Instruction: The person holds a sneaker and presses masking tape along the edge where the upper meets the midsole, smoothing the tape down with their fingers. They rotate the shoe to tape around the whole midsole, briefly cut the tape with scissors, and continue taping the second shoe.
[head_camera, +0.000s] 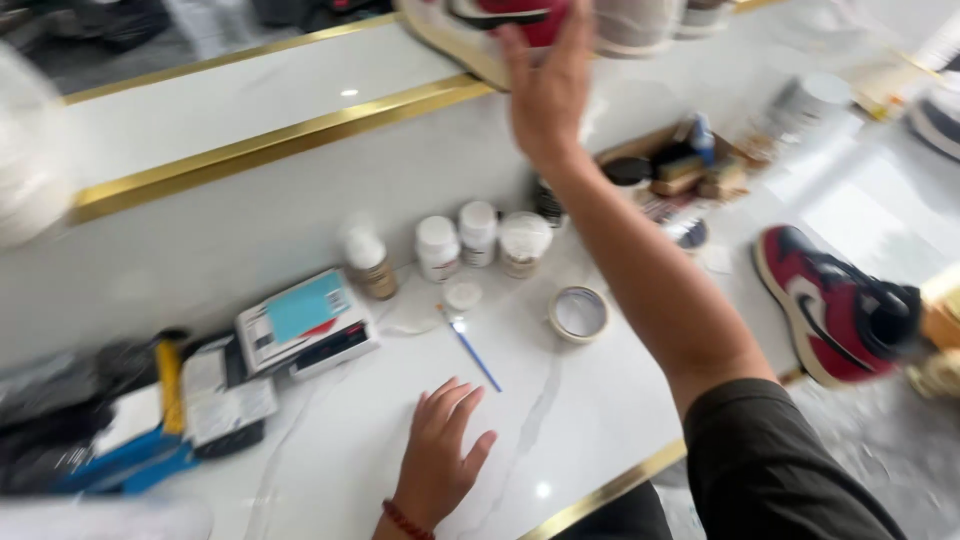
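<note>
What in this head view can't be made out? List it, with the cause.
- Raised shoe: cut off by the top edge; the right hand covers part, so its grip is unclear.
- Open box of supplies: contents motion-blurred, part behind the right forearm.
- Dark and blue items at left: smeared by blur, kind unclear.
- Small jars: labels too small and blurred.
- Left hand: lies flat on the marble table, wrist cut by the bottom edge.
</note>
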